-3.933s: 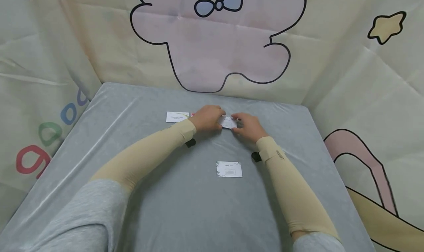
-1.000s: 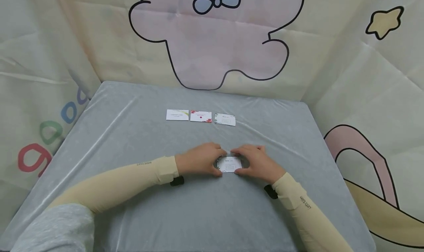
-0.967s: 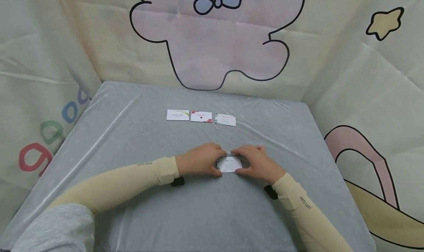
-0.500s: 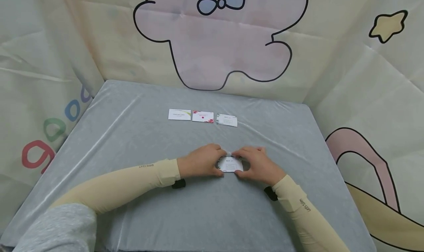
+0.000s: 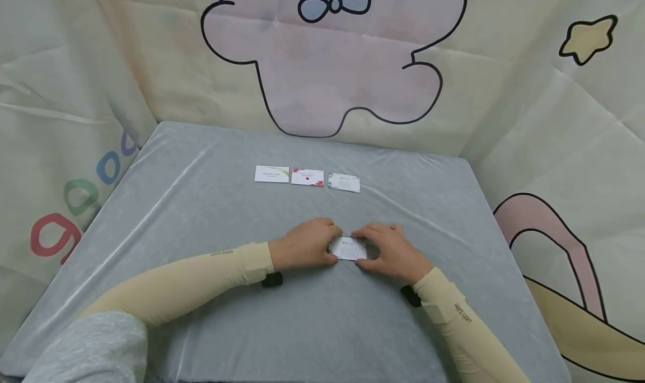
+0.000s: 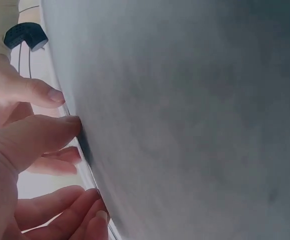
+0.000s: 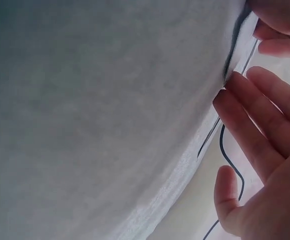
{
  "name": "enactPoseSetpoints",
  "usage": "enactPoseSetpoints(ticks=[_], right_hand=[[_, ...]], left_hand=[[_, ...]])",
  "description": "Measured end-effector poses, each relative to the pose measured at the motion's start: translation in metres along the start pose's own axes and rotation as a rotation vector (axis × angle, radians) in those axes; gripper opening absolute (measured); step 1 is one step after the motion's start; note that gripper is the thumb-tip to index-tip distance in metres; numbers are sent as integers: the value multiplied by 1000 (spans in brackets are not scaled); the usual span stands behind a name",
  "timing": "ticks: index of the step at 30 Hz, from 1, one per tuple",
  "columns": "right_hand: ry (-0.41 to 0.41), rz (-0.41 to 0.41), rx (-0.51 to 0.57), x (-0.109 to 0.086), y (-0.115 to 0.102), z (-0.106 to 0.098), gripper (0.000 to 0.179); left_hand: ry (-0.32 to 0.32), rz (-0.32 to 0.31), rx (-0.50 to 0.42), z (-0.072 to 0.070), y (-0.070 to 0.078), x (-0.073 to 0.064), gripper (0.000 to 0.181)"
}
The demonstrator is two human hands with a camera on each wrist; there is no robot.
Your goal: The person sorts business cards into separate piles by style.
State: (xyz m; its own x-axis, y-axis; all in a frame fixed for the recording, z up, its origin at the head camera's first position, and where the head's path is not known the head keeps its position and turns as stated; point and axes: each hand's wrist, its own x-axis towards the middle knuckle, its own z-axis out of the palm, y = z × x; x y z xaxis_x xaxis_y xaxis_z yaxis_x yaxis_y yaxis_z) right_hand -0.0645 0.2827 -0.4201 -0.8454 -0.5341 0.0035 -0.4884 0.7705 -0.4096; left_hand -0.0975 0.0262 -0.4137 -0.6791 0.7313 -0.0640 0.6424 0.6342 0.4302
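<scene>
A white business card [image 5: 347,248] with leafy corners and small print lies in front of both hands, near the middle of the table. My left hand [image 5: 304,244] pinches its left end, thumb on the near edge and fingers on the far edge. At the right end, my right hand [image 5: 394,252] holds it the same way. In the left wrist view, the left thumb [image 6: 57,131] and fingertips come down at the cloth. The right wrist view shows the right fingers [image 7: 250,130] against the cloth; the card itself is hardly visible in either wrist view.
Behind the hands stand three cards in a row: one with a yellow-green curve [image 5: 272,174], one with red flowers [image 5: 307,177] and one with leafy corners [image 5: 344,182]. Grey cloth covers the table [image 5: 242,327]. Printed curtains [image 5: 353,80] enclose its back and sides.
Both hands have come from the back row's right-hand card to the nearer card. That back card now lies released. In the last half second the held card has shifted slightly left and away.
</scene>
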Motion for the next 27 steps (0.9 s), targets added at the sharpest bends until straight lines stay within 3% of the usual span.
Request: enactPoseSetpoints(ticks=[5,14,19,27], right_hand=[[16,24,4,18,9,-8,55],[18,182,-6,92,44,-22,55],[36,292,44,123,59,-29,55],[-11,317,58,143,73,-27,56]], left_hand=[[20,-25,3,-8,-11,18,53],[47,-89,73,-40,-58,82,60],[56,-114,133,-56,-75,112,62],[42,-130,177,-53,-88,130,63]])
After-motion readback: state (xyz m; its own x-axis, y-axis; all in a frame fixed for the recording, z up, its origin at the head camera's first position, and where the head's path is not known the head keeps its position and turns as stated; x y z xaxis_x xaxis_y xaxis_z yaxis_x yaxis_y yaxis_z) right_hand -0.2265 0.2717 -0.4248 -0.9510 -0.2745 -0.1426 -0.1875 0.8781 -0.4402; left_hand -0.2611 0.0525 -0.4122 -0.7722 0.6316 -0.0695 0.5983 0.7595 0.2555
